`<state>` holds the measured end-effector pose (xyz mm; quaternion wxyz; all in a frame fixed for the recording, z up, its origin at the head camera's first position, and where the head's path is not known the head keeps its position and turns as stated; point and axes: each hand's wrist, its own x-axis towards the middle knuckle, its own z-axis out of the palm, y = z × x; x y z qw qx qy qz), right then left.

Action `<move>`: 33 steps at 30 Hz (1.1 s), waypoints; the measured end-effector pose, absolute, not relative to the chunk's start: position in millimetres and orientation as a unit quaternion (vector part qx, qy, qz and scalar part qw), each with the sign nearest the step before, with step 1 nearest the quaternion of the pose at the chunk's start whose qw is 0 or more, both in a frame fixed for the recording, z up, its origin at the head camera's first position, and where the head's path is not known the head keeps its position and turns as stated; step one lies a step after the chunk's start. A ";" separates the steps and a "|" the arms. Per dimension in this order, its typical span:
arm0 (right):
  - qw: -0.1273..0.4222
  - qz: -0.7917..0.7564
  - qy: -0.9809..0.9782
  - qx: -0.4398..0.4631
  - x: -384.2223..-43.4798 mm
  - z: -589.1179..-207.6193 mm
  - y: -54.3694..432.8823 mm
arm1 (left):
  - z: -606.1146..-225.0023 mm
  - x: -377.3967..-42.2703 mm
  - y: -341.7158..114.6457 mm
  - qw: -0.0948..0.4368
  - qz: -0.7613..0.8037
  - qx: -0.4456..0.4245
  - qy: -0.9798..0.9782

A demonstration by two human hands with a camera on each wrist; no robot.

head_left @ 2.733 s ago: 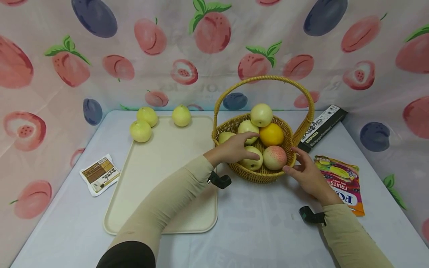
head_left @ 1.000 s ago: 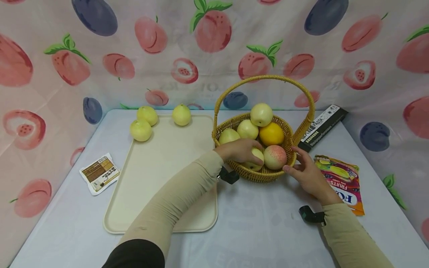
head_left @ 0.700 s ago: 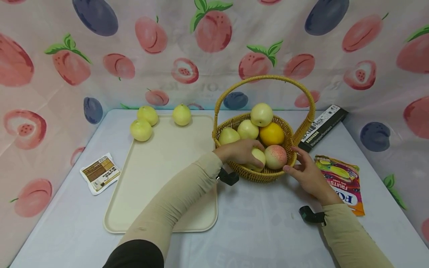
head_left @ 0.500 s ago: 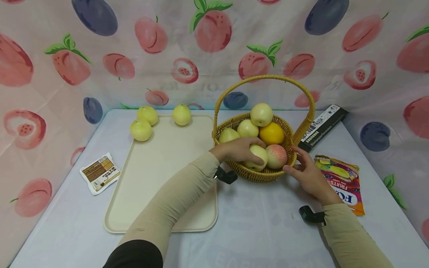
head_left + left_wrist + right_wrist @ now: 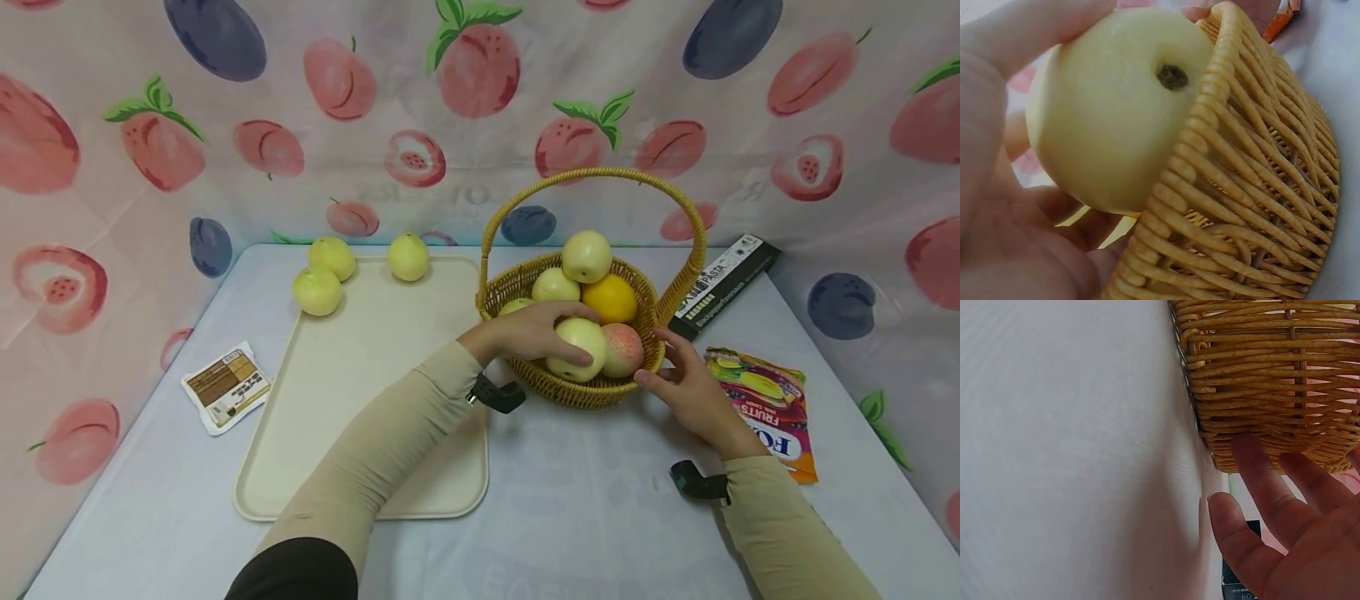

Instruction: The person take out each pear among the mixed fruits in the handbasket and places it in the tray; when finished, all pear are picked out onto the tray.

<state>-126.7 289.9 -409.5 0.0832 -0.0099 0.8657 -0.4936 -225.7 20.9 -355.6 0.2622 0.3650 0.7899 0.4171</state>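
Note:
My left hand (image 5: pixel 536 332) reaches into the front of a wicker basket (image 5: pixel 558 392) and grips a pale green apple (image 5: pixel 581 350), fingers and thumb around its sides. In the left wrist view the apple (image 5: pixel 1116 112) shows a dark stem hollow and sits beside the woven rim (image 5: pixel 1185 156). A pink-flushed peach (image 5: pixel 622 350) lies right against it. Behind are an orange (image 5: pixel 610 298) and more pale apples (image 5: pixel 587 256). My right hand (image 5: pixel 686 392) rests at the basket's right side; in the right wrist view its fairly straight fingers (image 5: pixel 1266 487) touch the outer weave.
A cream tray (image 5: pixel 367 367) lies left, with a yellow-green fruit (image 5: pixel 408 257) at its back edge and two more (image 5: pixel 317 291) at its back left corner. A small sachet (image 5: pixel 227 388) is beside it. Right of the basket lie a black pasta box (image 5: pixel 723 283) and a candy bag (image 5: pixel 765 408).
My left hand has reached lower into the basket, taken hold of the front apple, and raised it slightly towards the right, overlapping the peach. The right hand stays at the basket's side.

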 end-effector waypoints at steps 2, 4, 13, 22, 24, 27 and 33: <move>0.083 -0.494 0.866 -0.011 -126.6 -409.7 290.1 | -353.6 -223.6 19.0 0.257 0.418 0.365 0.791; 0.083 -0.494 0.866 -0.011 -126.2 -409.6 290.2 | -350.7 -221.2 17.2 0.252 0.419 0.362 0.794; 0.087 -0.496 0.864 -0.012 -126.3 -407.3 290.3 | -339.5 -213.7 7.9 0.221 0.420 0.346 0.810; 0.088 -0.499 0.862 -0.013 -126.5 -407.5 291.1 | -337.4 -212.6 -1.5 0.204 0.419 0.355 0.811; 0.086 -0.497 0.863 -0.015 -126.9 -407.8 291.4 | -337.1 -212.1 -2.8 0.201 0.421 0.354 0.810; 0.085 -0.495 0.865 -0.015 -126.9 -408.1 291.4 | -336.6 -211.0 -4.5 0.200 0.424 0.355 0.809; 0.085 -0.493 0.866 -0.014 -126.3 -409.2 290.9 | -337.9 -210.3 -6.9 0.201 0.430 0.365 0.801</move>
